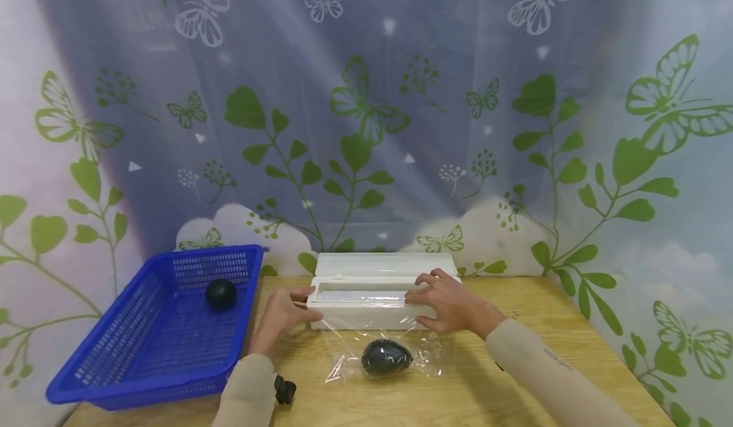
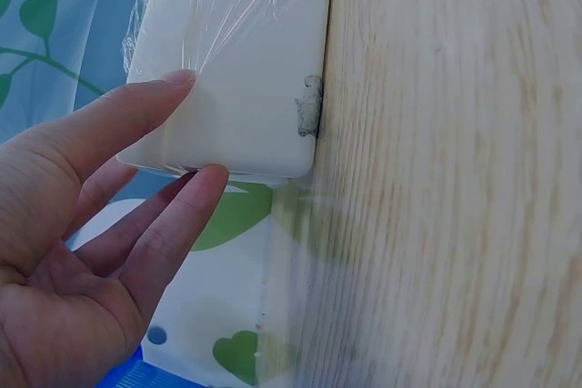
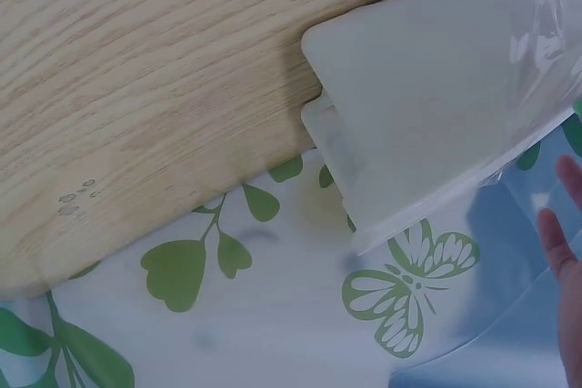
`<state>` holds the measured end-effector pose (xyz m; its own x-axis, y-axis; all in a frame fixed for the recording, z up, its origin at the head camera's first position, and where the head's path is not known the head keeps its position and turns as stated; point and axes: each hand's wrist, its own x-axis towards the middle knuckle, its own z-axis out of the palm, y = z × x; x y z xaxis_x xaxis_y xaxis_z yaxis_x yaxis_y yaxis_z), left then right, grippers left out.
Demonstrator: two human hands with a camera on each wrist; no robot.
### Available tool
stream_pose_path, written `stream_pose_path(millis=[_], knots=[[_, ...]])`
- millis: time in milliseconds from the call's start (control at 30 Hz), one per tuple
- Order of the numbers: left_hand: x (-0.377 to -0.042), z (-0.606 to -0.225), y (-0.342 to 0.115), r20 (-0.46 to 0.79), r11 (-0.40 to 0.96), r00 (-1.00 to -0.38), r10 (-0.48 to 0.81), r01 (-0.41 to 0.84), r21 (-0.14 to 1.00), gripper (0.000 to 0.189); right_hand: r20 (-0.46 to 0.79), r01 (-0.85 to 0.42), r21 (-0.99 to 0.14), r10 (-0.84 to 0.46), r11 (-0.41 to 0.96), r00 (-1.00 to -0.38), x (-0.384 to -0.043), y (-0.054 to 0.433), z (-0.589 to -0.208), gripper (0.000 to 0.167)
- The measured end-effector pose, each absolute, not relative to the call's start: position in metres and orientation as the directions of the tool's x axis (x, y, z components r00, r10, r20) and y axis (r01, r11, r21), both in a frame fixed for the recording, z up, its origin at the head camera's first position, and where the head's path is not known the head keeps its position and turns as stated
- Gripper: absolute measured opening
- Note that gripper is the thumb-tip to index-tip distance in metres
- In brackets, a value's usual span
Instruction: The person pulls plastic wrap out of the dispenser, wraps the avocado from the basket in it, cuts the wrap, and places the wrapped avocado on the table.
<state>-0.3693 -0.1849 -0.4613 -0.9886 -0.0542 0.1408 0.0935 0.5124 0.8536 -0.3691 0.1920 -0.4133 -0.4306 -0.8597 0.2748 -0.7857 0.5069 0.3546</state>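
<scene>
A white cling film dispenser point(image 1: 366, 317) stands on the table with its lid point(image 1: 383, 265) raised at the back. My left hand point(image 1: 280, 317) holds its left end, thumb point(image 2: 136, 115) on the front face and fingers at the end. Over the right part of the dispenser is my right hand point(image 1: 449, 301), its fingers spread; in the right wrist view two fingertips point(image 3: 556, 233) show beside the box. Clear cling film point(image 1: 343, 357) comes down the dispenser's front onto the table. A dark avocado point(image 1: 386, 357) lies there amid the film, in front of the box.
To the left sits a blue plastic basket point(image 1: 166, 344) with another dark avocado point(image 1: 220, 294) inside. The wooden table point(image 1: 515, 300) meets a printed curtain point(image 1: 309, 160) behind the dispenser. A small black object point(image 1: 284, 390) is by my left sleeve.
</scene>
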Motion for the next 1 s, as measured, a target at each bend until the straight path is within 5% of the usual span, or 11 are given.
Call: stream_pose_path(millis=[1000], knots=[[-0.366, -0.461, -0.186, 0.126, 0.482, -0.991, -0.047, 0.088, 0.872, 0.063, 0.431, -0.816, 0.334, -0.847, 0.471, -0.313, -0.375, 0.212, -0.426, 0.026]])
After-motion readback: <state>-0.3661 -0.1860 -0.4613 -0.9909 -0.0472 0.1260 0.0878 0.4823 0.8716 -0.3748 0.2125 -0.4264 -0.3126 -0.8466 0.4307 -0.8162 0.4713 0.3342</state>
